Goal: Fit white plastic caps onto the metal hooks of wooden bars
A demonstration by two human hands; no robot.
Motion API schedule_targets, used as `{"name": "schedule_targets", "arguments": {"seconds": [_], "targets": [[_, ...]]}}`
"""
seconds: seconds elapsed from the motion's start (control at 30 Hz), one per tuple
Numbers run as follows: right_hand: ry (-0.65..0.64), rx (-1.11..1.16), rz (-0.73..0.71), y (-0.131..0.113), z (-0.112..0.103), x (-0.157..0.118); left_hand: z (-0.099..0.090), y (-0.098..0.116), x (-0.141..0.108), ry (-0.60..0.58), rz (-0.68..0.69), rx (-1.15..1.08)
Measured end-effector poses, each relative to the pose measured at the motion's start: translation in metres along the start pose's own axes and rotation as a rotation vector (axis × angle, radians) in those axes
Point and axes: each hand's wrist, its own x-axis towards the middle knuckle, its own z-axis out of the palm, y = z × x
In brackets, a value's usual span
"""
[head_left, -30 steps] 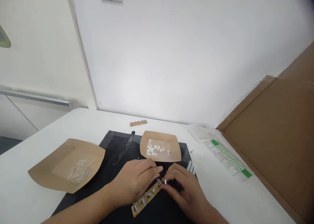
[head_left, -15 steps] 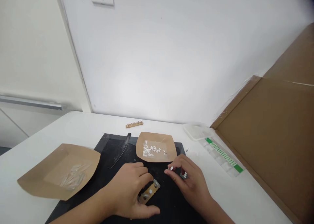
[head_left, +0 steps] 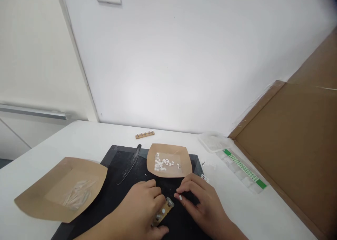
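My left hand (head_left: 140, 210) is closed around a small wooden strip (head_left: 165, 212) with metal posts. A clear piece sits at the strip's far end and a white oval spot shows on its face; my fingers hide the rest. To the right, my right hand (head_left: 205, 206) pinches a small white oval piece (head_left: 180, 197) between thumb and fingertips, apart from the strip. Both hands are over a black mat (head_left: 116, 194). Just beyond them stands a brown paper tray (head_left: 170, 148) with many white oval pieces in it.
At left is another paper tray (head_left: 59, 175) holding clear, slender pieces. A curved black file (head_left: 133, 164) lies on the mat. Behind stands a second wooden strip (head_left: 145, 135) with posts. Right: a small screw (head_left: 203, 163), green-labelled plastic packaging (head_left: 243, 170), a translucent container (head_left: 213, 141), cardboard (head_left: 289, 138).
My left thumb has drawn in toward the strip, which sits slightly lower and farther right. The white piece has turned between my right fingertips. The view has shifted slightly.
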Motion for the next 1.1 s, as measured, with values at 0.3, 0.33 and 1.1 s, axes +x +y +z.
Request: {"name": "schedule_targets", "arguments": {"seconds": [0.3,0.33,1.1], "targets": [[-0.022,-0.024,-0.014,0.003,0.003,-0.002,0.003,0.004,0.001,-0.129,-0.052,-0.022],[-0.019,-0.028,-0.016,0.003,0.002,-0.002,0.004,0.004,0.001,-0.140,-0.051,-0.018],[-0.017,-0.066,-0.059,0.010,0.002,-0.004,0.008,-0.010,0.003,0.333,0.278,-0.127]]}}
